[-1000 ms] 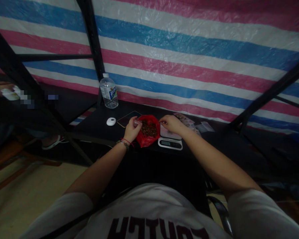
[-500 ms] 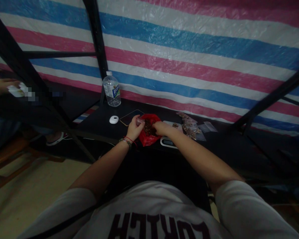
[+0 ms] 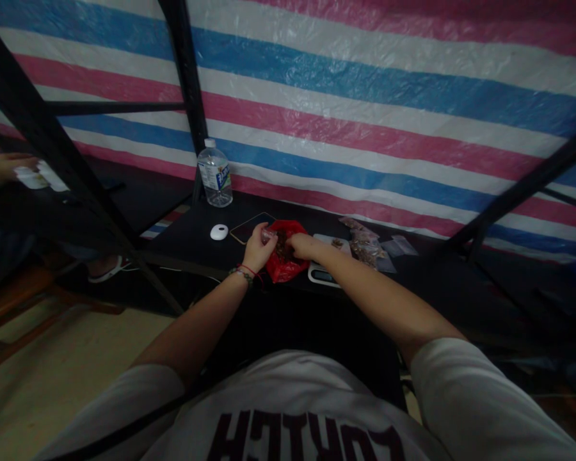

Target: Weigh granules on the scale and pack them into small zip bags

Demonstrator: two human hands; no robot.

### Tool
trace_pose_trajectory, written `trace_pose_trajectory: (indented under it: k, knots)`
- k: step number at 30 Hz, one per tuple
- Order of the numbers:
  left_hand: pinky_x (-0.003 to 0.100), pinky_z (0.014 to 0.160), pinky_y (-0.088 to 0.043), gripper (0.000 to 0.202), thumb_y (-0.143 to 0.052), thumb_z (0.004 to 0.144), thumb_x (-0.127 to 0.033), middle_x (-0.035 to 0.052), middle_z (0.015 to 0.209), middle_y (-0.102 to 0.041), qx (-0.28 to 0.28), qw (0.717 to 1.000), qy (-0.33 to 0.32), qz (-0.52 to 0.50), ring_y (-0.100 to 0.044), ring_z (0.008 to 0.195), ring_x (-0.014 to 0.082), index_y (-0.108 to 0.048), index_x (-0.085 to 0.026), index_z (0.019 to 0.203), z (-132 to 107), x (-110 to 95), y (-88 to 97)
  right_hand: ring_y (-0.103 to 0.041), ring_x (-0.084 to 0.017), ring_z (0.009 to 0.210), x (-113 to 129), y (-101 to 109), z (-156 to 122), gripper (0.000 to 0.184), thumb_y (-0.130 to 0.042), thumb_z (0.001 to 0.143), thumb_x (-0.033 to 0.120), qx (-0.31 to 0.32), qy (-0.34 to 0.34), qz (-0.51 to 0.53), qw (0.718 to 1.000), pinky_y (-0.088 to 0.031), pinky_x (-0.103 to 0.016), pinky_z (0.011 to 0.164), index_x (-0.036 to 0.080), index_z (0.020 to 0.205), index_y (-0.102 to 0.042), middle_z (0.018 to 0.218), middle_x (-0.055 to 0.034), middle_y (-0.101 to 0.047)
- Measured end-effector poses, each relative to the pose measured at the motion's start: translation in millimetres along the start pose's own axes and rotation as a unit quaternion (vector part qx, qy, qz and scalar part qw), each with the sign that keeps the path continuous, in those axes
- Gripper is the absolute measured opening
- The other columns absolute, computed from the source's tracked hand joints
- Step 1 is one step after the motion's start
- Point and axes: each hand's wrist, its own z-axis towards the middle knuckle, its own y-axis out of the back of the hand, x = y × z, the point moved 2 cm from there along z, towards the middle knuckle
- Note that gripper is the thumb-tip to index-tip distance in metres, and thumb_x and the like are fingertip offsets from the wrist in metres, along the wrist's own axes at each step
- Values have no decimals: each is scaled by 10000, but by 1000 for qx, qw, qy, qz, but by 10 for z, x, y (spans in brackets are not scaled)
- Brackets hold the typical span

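A red plastic bag (image 3: pixel 284 272) lies open on the black table, with small brown dried pieces (image 3: pixel 282 246) inside. My left hand (image 3: pixel 258 246) is closed on the bag's left edge; a clear, pinkish bit of plastic shows by its thumb. Over the bag's right side, my right hand (image 3: pixel 300 246) dips curled fingers among the brown pieces. Those fingertips are hidden, and what they pinch cannot be made out. Beside my right wrist sits a white kitchen scale (image 3: pixel 315 274), partly covered by my forearm, with a few brown pieces (image 3: pixel 336 243) on its top.
Several filled clear zip bags (image 3: pixel 365 248) lie right of the scale, by flat clear bags (image 3: pixel 399 246). Left are a white oval device (image 3: pixel 219 232), a dark phone-like slab (image 3: pixel 249 227) and a plastic bottle (image 3: pixel 216 176). Another person's hand (image 3: pixel 4 169) is near white bottles (image 3: pixel 31 178) far left.
My right hand has shifted slightly left and deeper over the brown pieces. My left hand keeps its place on the red bag. The other person's white bottles look slightly shifted.
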Motion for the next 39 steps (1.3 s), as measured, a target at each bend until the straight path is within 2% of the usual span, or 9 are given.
trace_pose_trajectory:
  k: [5,11,21,28,31,34,36,39]
  knots:
    - [332,799,-493,511,-595,793,-361,84,1011,-656,-5,1000,2,-1,-634,839,202,-510,-160,1255,0,-16,9,-662,-190,896,-93,17,-18,311,-569,762,88,-23,1,49,999,-458,-223,752,178,1017,-722,992,-71,-729]
    - [336,809,-492,513,-599,789,-360,91,1036,-654,-2,1000,2,-3,-633,855,207,-511,-164,1254,2,-6,1,-651,-154,887,-232,128,-127,260,-616,754,114,-94,-9,125,988,-436,-204,774,201,969,-734,967,-11,-732]
    - [346,822,-489,502,-599,785,-348,94,1011,-655,-2,1000,4,-2,-630,864,212,-520,-148,1239,3,-34,2,-645,-134,816,-243,-18,-159,244,-608,725,62,-127,-21,171,977,-425,-193,702,179,903,-726,905,-14,-725]
    - [339,812,-493,492,-597,792,-354,90,1019,-654,-5,1000,-1,1,-631,852,205,-523,-156,1236,-8,-47,11,-643,-143,802,-242,56,-200,226,-636,718,72,-162,-22,177,970,-441,-212,726,186,891,-726,892,-13,-719]
    - [339,794,-495,500,-595,795,-358,90,1001,-658,-2,1000,1,2,-631,830,205,-519,-148,1242,-9,-44,7,-647,-146,801,-397,179,-324,200,-640,728,81,-193,-34,196,961,-457,-222,737,181,879,-725,884,-15,-718]
    - [345,805,-493,500,-599,794,-361,97,1015,-658,0,1000,-2,4,-634,847,211,-523,-143,1238,-4,-34,1,-645,-149,760,-673,309,-529,176,-648,741,106,-217,-79,227,946,-470,-231,697,165,893,-715,862,-26,-716]
    - [350,817,-493,498,-599,796,-365,99,1030,-656,1,1000,-4,6,-635,866,217,-525,-148,1237,2,-24,-3,-645,-151,745,-865,359,-692,189,-652,749,124,-213,-113,248,938,-469,-229,661,155,928,-703,864,-35,-716]
    - [357,838,-491,490,-595,800,-369,102,1062,-652,2,1000,-9,5,-636,899,223,-526,-159,1237,7,-8,-7,-647,-156,751,-1068,359,-911,198,-658,743,126,-188,-136,238,943,-461,-228,652,153,936,-697,870,-43,-718]
